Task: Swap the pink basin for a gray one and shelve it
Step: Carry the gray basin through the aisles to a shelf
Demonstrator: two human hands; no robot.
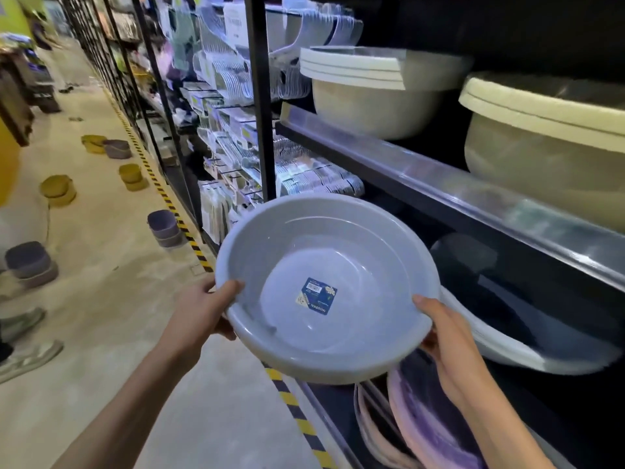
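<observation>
Gray basin [324, 286] above pink basins [422, 424]

I hold the gray basin [328, 286] by its rim, left hand [203, 311] on the left edge, right hand [446, 340] on the right edge. The basin tilts toward me, its label [316, 296] visible on the bottom. Pink basins [422, 431] stand on edge on the lower shelf, below my right hand. Beige basins [368, 96] sit on the upper shelf [439, 187].
</observation>
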